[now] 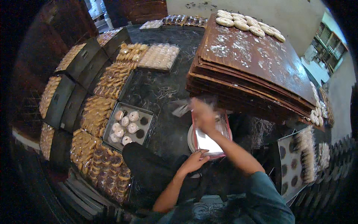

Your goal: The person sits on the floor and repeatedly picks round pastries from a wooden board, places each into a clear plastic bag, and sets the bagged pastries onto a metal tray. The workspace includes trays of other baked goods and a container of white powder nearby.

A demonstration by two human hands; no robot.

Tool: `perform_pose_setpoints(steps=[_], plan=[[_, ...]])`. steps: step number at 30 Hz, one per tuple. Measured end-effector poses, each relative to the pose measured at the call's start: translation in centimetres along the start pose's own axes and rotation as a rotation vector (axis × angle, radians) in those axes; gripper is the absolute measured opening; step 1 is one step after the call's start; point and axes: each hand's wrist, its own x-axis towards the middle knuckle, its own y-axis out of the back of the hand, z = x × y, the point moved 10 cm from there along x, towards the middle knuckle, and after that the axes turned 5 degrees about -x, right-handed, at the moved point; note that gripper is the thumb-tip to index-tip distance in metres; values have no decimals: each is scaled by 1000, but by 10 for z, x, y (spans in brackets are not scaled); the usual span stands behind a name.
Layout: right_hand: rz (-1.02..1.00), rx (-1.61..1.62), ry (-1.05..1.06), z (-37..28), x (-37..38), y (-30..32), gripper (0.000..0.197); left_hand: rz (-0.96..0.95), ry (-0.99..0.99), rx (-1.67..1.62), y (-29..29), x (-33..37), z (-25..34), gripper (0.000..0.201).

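In front of me is a pink-rimmed shallow tray [229, 130] with a bright white surface inside, resting on a pale round thing [190, 140]. My left hand [194, 161] lies at the tray's near left corner, fingers stretched out and touching its edge. Over the far end of the tray, my right hand [203, 116] is smeared by motion. A thin clear plastic bag [181, 108] trails from its closed fingers. To the left, a metal baking tray [148, 127] holds several pale, round sugar-dusted pastries [133, 128], with dark round marks on its bare part.
Trays of bagged pastries [99, 112] line the left side, beside dark stacked crates [67, 100]. A tall stack of brown boards [246, 74] at the right carries pale dough rounds [257, 31]. Another marked baking tray [286, 164] stands at the lower right.
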Motion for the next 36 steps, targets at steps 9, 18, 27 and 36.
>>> perform_pose_setpoints(steps=[9, 18, 27, 36], plan=[[-786, 136, 342, -88, -49, 16, 46, 2, -3, -1709, 86, 15, 20, 59], [-685, 361, 152, -94, -40, 89, 49, -312, -300, -1104, 85, -8, 169, 79], [-209, 477, -70, -74, -10, 135, 75, -319, -754, -1076, 46, -26, 210, 119], [-826, 529, -27, -43, 0, 112, 36, 275, -510, -1689, 96, 31, 109, 46]])
